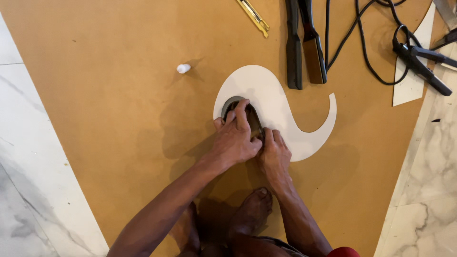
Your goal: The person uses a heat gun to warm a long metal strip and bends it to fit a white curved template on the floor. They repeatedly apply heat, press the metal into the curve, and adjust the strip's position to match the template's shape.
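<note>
White cap [183, 68]: lay alone on the brown board [109, 104], toward its left edge.
Left hand [234, 142]: grip pressed flat on the dark ring [230, 103], keeping it steady.
White curved cutout [278, 112]: lay mid-board under the ring.
Right hand [275, 154]: grip pinched at the ring's edge.
Hair straightener [304, 43]: rested at the far edge.

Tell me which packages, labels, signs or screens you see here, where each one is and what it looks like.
No packages, labels, signs or screens are in view.
Nearest to a sign: a white curved cut-out panel, flat on the brown board, blank, under both hands.
Small white cap-like piece, upper left of the panel, plain.
</note>
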